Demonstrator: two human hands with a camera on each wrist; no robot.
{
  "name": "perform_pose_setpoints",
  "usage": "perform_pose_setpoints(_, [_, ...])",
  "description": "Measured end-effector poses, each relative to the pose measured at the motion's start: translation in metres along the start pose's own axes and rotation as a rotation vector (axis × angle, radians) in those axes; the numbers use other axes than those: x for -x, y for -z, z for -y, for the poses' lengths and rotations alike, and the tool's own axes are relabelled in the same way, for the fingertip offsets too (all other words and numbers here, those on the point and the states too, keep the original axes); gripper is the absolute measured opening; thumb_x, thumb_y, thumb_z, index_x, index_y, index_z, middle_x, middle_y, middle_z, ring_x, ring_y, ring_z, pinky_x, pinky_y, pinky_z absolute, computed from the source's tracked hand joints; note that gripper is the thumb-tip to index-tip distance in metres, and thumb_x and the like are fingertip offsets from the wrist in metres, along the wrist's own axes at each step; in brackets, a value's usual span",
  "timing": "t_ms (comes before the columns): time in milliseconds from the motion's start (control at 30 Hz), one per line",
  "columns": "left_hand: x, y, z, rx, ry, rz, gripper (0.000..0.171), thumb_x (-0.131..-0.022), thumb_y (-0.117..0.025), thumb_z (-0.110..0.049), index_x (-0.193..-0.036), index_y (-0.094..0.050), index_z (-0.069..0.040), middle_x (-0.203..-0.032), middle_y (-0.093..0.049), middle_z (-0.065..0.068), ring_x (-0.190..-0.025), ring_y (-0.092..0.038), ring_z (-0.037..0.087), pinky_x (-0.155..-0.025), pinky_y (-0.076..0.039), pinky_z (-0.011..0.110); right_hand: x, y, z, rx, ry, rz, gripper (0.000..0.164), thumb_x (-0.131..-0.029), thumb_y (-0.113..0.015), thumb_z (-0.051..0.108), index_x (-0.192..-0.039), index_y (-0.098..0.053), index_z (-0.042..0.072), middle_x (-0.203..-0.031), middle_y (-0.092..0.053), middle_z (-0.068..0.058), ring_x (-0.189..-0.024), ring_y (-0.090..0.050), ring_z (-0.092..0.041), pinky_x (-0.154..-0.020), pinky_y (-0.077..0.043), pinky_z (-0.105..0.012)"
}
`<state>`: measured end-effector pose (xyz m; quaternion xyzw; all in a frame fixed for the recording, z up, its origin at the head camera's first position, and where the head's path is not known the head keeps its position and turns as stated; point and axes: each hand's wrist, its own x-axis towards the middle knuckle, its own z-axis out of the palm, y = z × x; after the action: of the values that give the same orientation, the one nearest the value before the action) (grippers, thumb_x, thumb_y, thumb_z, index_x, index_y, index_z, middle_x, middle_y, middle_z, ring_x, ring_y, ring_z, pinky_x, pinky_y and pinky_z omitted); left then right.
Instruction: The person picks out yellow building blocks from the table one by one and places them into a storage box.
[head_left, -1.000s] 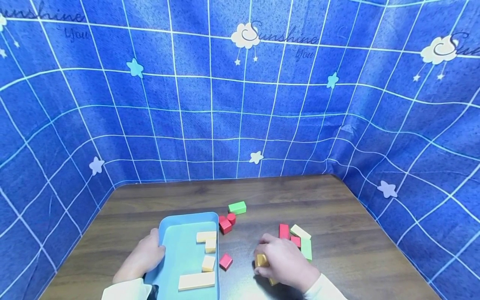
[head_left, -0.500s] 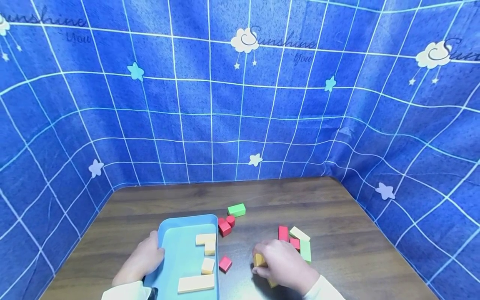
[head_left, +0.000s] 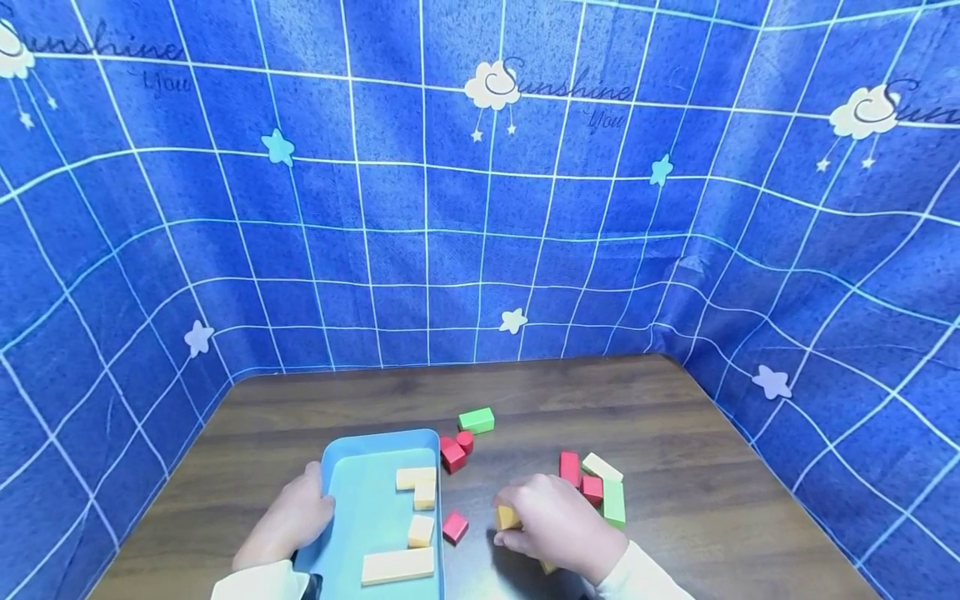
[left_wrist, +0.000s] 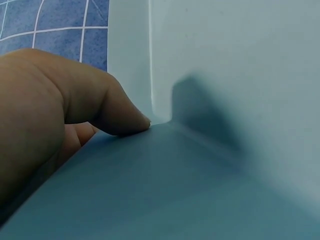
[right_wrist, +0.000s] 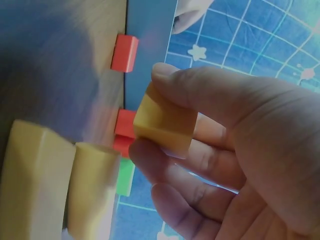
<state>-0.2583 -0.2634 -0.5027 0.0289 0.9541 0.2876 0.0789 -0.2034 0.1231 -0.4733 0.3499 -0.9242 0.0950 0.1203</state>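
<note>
My left hand (head_left: pixel 294 512) grips the left wall of the blue tray (head_left: pixel 352 500); in the left wrist view the thumb lies over the wall's edge, with other fingers behind it. Inside the tray are several pale wooden blocks (head_left: pixel 397 566), mostly along its right side. Right of the tray, my right hand (head_left: pixel 558 523) pinches a small yellow block (right_wrist: pixel 167 117) between thumb and fingers. Past that hand, the right wrist view has a yellow rectangular block (right_wrist: pixel 37 175) and a yellow cylinder (right_wrist: pixel 93 192) side by side; the head view mostly hides them behind the hand.
A red cube (head_left: pixel 455 527) lies beside the tray's right wall. Near its far right corner are more red blocks (head_left: pixel 453 455) and a green block (head_left: pixel 476 421). Beyond my right hand sit red blocks (head_left: pixel 569 468), a pale block (head_left: pixel 602 467) and a light green block (head_left: pixel 613 503).
My right hand has shifted slightly left toward the tray, the yellow block still pinched in it. The left hand keeps its grip on the tray.
</note>
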Motion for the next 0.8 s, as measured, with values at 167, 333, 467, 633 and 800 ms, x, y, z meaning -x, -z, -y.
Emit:
perform_pose_setpoints(167, [0.000, -0.002, 0.002, -0.001, 0.004, -0.002, 0.061, -0.097, -0.048, -0.009, -0.144, -0.024, 0.023, -0.133, -0.053, 0.041, -0.115, -0.060, 0.044, -0.096, -0.049, 0.065, -0.005, -0.001, 0.004, 0.055, 0.042, 0.003, 0.025, -0.079, -0.088, 0.041, -0.084, -0.070, 0.026, -0.075, -0.049, 0.016, -0.064, -0.044, 0.002, -0.055, -0.038, -0.015])
perform_pose_setpoints(333, [-0.001, -0.002, 0.002, 0.001, 0.011, -0.001, 0.062, -0.098, -0.047, -0.009, -0.145, -0.022, 0.023, -0.136, -0.051, 0.042, -0.117, -0.059, 0.045, -0.097, -0.049, 0.066, -0.012, -0.002, 0.008, 0.054, 0.044, -0.003, 0.025, -0.079, -0.088, 0.042, -0.093, -0.077, 0.024, -0.082, -0.051, 0.013, -0.066, -0.043, 0.001, -0.056, -0.037, -0.014])
perform_pose_setpoints(467, [-0.001, -0.001, 0.001, 0.013, 0.016, 0.018, 0.064, -0.099, -0.046, -0.010, -0.146, -0.019, 0.023, -0.138, -0.048, 0.044, -0.116, -0.060, 0.046, -0.096, -0.049, 0.066, -0.018, -0.004, 0.012, 0.048, 0.043, -0.024, 0.027, -0.079, -0.089, 0.042, -0.093, -0.075, 0.024, -0.080, -0.049, 0.013, -0.067, -0.043, 0.001, -0.057, -0.037, -0.014])
perform_pose_setpoints(633, [-0.002, 0.000, 0.001, 0.008, 0.025, 0.027, 0.064, -0.099, -0.046, -0.010, -0.147, -0.019, 0.023, -0.140, -0.045, 0.045, -0.118, -0.058, 0.047, -0.097, -0.048, 0.067, -0.024, -0.005, 0.018, -0.004, 0.036, -0.053, 0.030, -0.079, -0.089, 0.038, -0.097, -0.072, 0.022, -0.076, -0.052, 0.015, -0.067, -0.046, 0.001, -0.060, -0.041, -0.016])
perform_pose_setpoints(800, [-0.001, -0.001, 0.000, -0.005, 0.026, 0.021, 0.064, -0.098, -0.046, -0.009, -0.147, -0.019, 0.023, -0.141, -0.045, 0.045, -0.120, -0.058, 0.047, -0.100, -0.047, 0.068, -0.029, -0.005, 0.023, -0.074, 0.010, -0.036, 0.030, -0.083, -0.088, 0.030, -0.108, -0.074, 0.018, -0.087, -0.067, 0.013, -0.075, -0.054, 0.001, -0.070, -0.051, -0.016])
